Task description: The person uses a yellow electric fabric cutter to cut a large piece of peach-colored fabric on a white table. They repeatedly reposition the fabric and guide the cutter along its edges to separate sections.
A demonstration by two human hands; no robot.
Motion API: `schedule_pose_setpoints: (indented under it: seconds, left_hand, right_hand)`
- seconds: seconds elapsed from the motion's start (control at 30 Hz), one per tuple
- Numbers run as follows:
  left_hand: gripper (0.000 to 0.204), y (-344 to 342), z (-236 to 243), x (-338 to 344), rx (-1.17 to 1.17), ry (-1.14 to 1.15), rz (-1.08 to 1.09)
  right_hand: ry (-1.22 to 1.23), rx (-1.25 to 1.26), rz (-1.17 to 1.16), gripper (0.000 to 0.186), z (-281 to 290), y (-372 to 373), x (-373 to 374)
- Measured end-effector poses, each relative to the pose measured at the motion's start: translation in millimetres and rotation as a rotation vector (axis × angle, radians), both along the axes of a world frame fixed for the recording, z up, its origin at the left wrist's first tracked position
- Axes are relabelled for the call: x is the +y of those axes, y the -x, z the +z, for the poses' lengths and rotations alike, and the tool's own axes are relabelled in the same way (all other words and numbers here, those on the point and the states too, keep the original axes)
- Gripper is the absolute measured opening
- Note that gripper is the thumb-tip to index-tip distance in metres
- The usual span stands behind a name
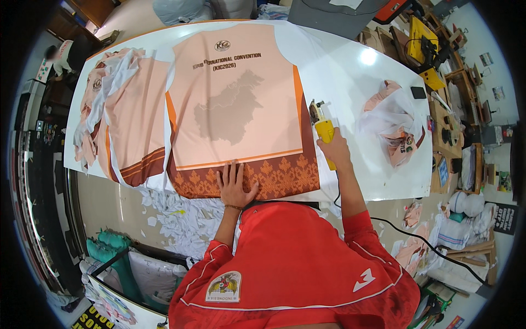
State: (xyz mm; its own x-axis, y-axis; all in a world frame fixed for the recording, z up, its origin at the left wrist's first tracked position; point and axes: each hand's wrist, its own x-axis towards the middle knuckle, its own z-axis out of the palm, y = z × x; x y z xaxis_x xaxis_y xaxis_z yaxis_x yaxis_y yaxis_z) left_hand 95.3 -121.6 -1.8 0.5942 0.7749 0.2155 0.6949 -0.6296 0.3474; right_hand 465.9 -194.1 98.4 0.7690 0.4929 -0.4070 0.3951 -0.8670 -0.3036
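Note:
A peach fabric shirt panel (234, 126) with dark printing, a grey map shape and a brown patterned lower band lies spread on the white table. My left hand (235, 186) rests on the band near the table's front edge, fingers spread. My right hand (334, 147) is wrapped around a yellow electric fabric cutter (323, 130) with a metal head, beside the panel's right edge. Its black cord hangs off the table. Cut peach pieces (131, 115) are heaped and layered at the left, and a crumpled peach-and-white bundle (390, 123) lies at the right.
The white table (337, 71) carries a black phone (418, 93) at the right. White scraps (164, 225) litter the floor below. Cluttered wooden shelving (441, 137) stands right, sacks (150, 274) lower left. Another person (68, 60) bends over at the upper left, and a grey bin (329, 13) is behind.

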Motion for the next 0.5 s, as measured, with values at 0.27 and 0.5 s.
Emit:
schedule_pose_setpoints:
  seconds: [0.27,0.5]
  left_hand:
    - [0.086,0,10,4,-0.059,0.006,-0.017]
    - [0.086,-1,9,5,-0.077,0.019,-0.002]
  right_hand:
    - [-0.024,-0.014,0.029,0.067,-8,-40,66]
    - [-0.024,-0.033,0.04,0.07,-9,-71,123]
